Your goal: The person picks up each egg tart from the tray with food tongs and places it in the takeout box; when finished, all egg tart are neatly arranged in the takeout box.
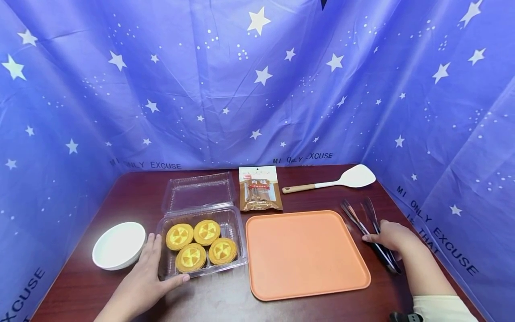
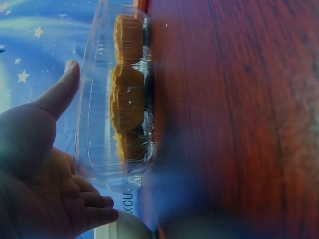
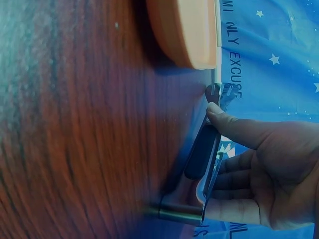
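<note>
Nearest, the left hand [image 1: 146,273] has its fingers extended and thumb spread around the near-left corner of a clear, hinged plastic box [image 1: 230,226]; whether it touches the box I cannot tell. Four round golden tarts [image 1: 191,257] sit in the box, just beyond that thumb. The right hand, [image 1: 392,237] below a pale sleeve [image 1: 440,308], grasps metal tongs with black grips [image 3: 200,154], thumb on one side and fingers on the other; the tongs' tips point away from the person. Between the hands, nearer the right, lies a flat orange rectangular tray [image 1: 307,255]. A round white bowl [image 1: 120,246] stands just left of the left hand's fingertips. Farther out than both hands, a brown-and-white printed packet [image 1: 260,190] lies between them, and a white spatula with a wooden handle [image 1: 358,176] lies beyond the tongs. Behind everything hangs a blue star-patterned curtain [image 1: 225,89].
</note>
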Demonstrator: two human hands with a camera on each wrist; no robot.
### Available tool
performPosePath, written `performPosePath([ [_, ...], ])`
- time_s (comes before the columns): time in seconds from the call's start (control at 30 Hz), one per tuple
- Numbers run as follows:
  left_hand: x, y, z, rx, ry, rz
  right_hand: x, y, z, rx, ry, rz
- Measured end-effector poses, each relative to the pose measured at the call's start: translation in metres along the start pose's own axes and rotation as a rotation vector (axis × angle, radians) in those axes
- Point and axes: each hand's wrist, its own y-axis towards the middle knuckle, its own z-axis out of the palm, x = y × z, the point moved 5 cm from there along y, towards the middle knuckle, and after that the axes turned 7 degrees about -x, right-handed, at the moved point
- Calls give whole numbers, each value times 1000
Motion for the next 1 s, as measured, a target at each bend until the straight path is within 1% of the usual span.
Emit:
performPosePath([
  [0.07, 1, 2, -3, 2, -35, -11, 0, 0, 1, 2, 2, -6],
  [0.17, 2, 6, -12, 9, -137, -27, -1, 0, 0, 10, 7, -4],
  [0.23, 3, 9, -19, 17, -215, -36, -2, -1, -2, 5, -15, 1],
  [0.3, 3, 12, -27, 17, -271, -42, 0, -1, -7, -15, -64, -5],
  [0.37, 4, 14, -36, 9, -319, -41, 3, 0, -14, -66, -119, -26],
  [0.43, 5, 18, -44, -6, -368, -31, 11, 0, -23, -145, -149, -67],
  [0.47, 5, 21, -48, -9, -411, -29, 18, 1, -27, -187, -153, -91],
  [0.57, 7, 31, -56, -1, -568, -38, 43, -1, -37, -290, -113, -166],
  [0.63, 6, 40, -60, 16, -695, -59, 65, -2, -42, -320, -76, -221],
  [0.7, 6, 50, -62, 41, -826, -89, 89, -4, -46, -323, -34, -266],
  [0.77, 5, 60, -63, 65, -934, -116, 113, -5, -47, -288, 45, -298],
  [0.83, 6, 70, -63, 87, -1002, -158, 137, -3, -47, -248, 121, -342],
  [0.9, 6, 80, -61, 102, -1016, -193, 160, 0, -44, -187, 221, -379],
  [1.0, 9, 92, -54, 140, -987, -245, 195, 8, -35, -91, 354, -456],
])
